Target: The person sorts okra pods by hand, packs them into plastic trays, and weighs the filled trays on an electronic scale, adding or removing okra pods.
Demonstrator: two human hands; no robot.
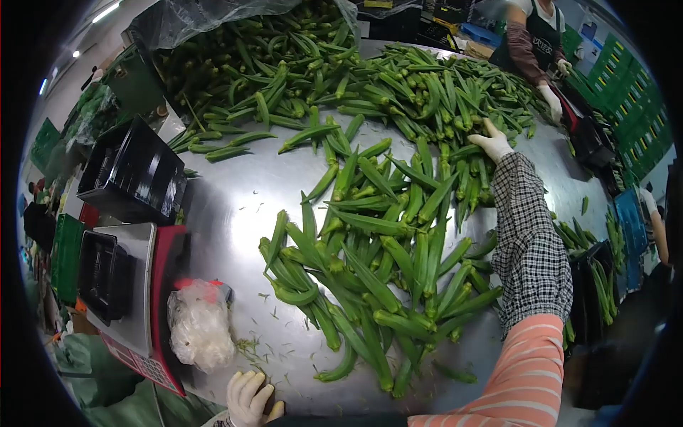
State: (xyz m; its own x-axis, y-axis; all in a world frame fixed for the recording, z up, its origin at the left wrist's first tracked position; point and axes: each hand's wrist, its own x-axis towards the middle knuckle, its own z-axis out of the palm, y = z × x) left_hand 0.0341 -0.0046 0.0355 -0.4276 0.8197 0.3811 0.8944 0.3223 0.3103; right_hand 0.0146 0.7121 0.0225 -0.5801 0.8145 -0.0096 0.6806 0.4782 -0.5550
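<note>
My right hand, in a pale glove, reaches out to the near edge of the big heap of green okra. Its thumb and forefinger are apart and touch or nearly touch the pods there; the other fingers are partly hidden. A looser spread of okra lies on the metal table between me and the heap. My left hand, gloved too, rests at the table's near edge with its fingers loosely bent and nothing seen in them. Near it sits a crumpled clear plastic bag.
On the left stand a red scale with a black tray on it, and a black crate. A plastic-lined bin spills okra at the back. A co-worker stands at the far right, near stacked green crates.
</note>
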